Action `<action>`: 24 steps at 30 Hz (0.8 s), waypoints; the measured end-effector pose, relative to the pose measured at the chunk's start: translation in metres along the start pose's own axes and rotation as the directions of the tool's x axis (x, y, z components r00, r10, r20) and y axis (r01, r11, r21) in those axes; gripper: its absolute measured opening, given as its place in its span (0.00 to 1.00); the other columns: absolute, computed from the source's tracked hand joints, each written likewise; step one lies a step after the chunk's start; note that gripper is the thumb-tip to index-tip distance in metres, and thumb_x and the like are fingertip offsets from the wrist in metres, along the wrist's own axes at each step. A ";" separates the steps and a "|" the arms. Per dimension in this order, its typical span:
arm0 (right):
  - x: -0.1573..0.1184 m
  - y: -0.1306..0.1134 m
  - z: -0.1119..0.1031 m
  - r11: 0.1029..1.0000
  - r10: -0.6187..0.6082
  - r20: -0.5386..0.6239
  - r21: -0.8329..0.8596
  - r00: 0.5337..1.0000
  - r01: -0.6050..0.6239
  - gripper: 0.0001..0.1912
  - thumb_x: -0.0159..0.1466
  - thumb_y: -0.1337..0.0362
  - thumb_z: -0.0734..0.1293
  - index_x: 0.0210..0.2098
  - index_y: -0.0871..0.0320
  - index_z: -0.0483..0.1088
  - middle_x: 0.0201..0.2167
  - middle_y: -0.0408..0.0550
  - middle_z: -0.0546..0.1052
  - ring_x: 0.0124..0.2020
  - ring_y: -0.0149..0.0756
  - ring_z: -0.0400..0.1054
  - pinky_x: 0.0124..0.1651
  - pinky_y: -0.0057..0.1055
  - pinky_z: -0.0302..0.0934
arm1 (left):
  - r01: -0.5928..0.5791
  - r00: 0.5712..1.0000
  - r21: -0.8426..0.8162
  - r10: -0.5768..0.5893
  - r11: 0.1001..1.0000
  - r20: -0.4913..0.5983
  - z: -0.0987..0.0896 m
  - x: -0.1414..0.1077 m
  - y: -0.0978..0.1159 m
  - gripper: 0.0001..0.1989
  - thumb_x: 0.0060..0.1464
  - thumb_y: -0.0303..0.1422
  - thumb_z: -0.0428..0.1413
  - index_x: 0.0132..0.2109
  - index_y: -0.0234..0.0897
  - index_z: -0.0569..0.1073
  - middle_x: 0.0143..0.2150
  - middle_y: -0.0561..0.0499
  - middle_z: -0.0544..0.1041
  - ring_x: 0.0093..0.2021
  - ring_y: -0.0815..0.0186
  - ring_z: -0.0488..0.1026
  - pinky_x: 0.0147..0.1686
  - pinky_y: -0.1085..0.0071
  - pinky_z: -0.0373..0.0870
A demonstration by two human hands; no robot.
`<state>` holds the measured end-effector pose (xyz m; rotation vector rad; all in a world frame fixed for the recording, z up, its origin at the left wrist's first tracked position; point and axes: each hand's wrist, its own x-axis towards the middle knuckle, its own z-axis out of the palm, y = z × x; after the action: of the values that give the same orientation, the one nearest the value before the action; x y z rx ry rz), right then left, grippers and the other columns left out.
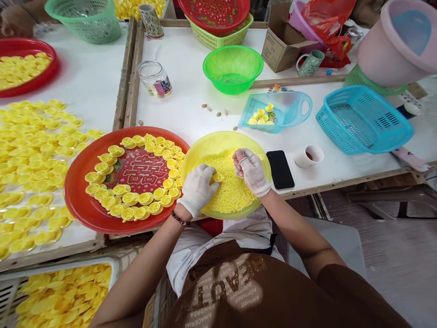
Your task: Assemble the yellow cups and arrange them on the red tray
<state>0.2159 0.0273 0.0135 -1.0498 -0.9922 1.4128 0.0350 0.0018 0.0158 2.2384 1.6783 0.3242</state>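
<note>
My left hand (199, 187), in a white glove, pinches a small round yellow plastic piece (217, 177) over the yellow bowl (191, 150). Fine yellow pellets (230, 196) fill much of that bowl. Above its right side, my right hand (251, 171) is gloved too, with bare fingertips pressed together; whatever they hold is too small to make out. Left of the bowl lies a red tray (77, 196), where many similar yellow pieces (145, 198) form a ring around a patterned red centre.
Loose yellow pieces (37, 146) cover the left table. A black phone (280, 169) and a paper cup (309, 156) sit to the right. Behind are a blue scoop (290, 107), a green bowl (233, 68), a glass jar (154, 78) and a blue basket (365, 118). Another person's hand (17, 20) shows top left.
</note>
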 end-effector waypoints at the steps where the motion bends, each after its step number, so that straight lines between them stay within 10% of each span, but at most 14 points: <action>1: -0.001 0.000 0.000 1.000 -0.009 0.004 -0.014 1.000 0.009 0.20 0.65 0.45 0.69 0.32 0.55 0.68 0.21 0.36 0.61 0.18 0.23 0.52 0.19 0.23 0.47 | -0.027 0.999 -0.034 0.025 0.999 -0.044 0.000 -0.002 -0.001 0.09 0.57 0.34 0.61 0.45 0.37 0.74 0.45 0.43 0.77 0.47 0.52 0.76 0.47 0.57 0.74; 6: -0.003 -0.002 0.001 0.996 -0.052 0.068 -0.075 0.996 0.057 0.20 0.67 0.45 0.68 0.33 0.55 0.68 0.21 0.35 0.60 0.19 0.23 0.52 0.20 0.23 0.49 | -0.248 0.928 -0.195 0.174 0.949 -0.329 -0.001 -0.010 -0.004 0.11 0.57 0.29 0.59 0.47 0.37 0.72 0.47 0.45 0.77 0.47 0.59 0.76 0.48 0.63 0.74; 17: -0.011 0.000 -0.002 0.949 -0.116 0.135 -0.276 0.984 0.150 0.18 0.70 0.47 0.64 0.34 0.54 0.69 0.23 0.38 0.63 0.21 0.27 0.56 0.23 0.27 0.52 | -0.117 0.965 -0.363 0.020 0.924 -0.260 -0.013 -0.024 -0.005 0.14 0.58 0.32 0.59 0.52 0.38 0.72 0.47 0.47 0.80 0.44 0.63 0.77 0.50 0.64 0.75; 24: -0.017 0.000 -0.001 0.472 -0.179 0.603 -0.640 0.777 0.606 0.12 0.70 0.58 0.66 0.31 0.54 0.73 0.31 0.46 0.75 0.35 0.39 0.68 0.43 0.39 0.60 | 0.128 0.909 -0.112 -0.162 0.985 -0.384 -0.063 -0.042 -0.076 0.12 0.55 0.30 0.56 0.47 0.36 0.74 0.45 0.45 0.78 0.47 0.59 0.75 0.51 0.64 0.73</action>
<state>0.2173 0.0109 0.0144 -0.9849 -2.2562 0.7393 -0.0674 -0.0118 0.0455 2.0682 1.9712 0.8376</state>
